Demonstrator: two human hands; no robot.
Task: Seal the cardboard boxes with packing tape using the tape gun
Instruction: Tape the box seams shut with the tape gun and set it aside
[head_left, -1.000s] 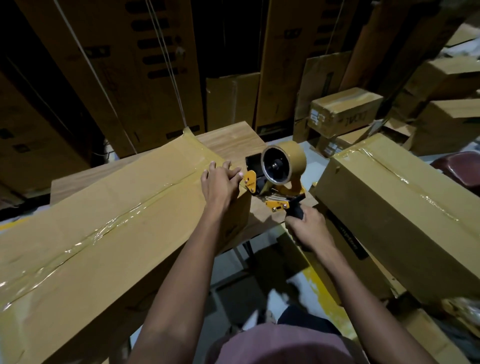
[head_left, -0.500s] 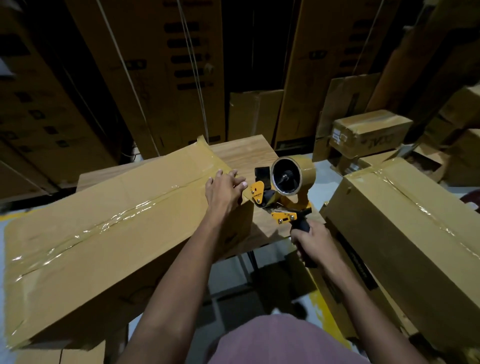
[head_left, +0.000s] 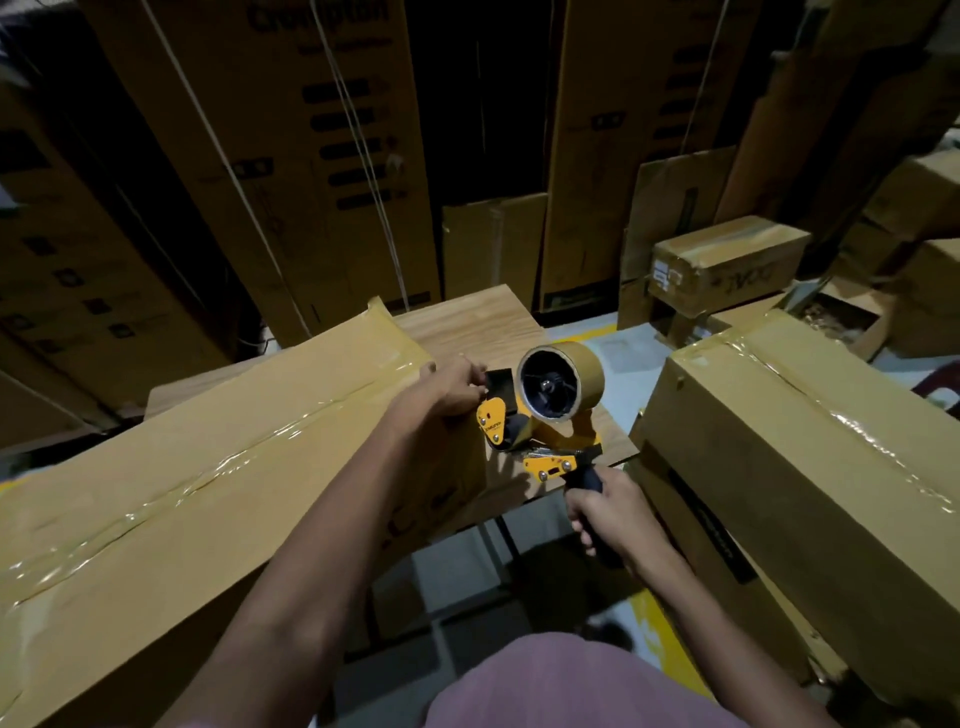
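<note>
A long flat cardboard box (head_left: 182, 499) lies across the wooden table (head_left: 467, 327), with a shiny strip of tape along its centre seam. My left hand (head_left: 447, 389) rests at the box's right end, fingers curled over the edge beside the tape gun's front. My right hand (head_left: 613, 514) grips the black handle of the orange tape gun (head_left: 540, 415), which carries a brown tape roll (head_left: 563, 382) and sits at the box's right end above the table.
A second taped box (head_left: 810, 467) stands close on the right. Smaller taped boxes (head_left: 727, 265) and an opened one sit behind it. Tall cartons (head_left: 322, 145) line the back wall. Floor with a yellow line shows below the table.
My left hand slid to the box's end edge next to the tape gun. The tape gun stays at the box's right end, held the same way.
</note>
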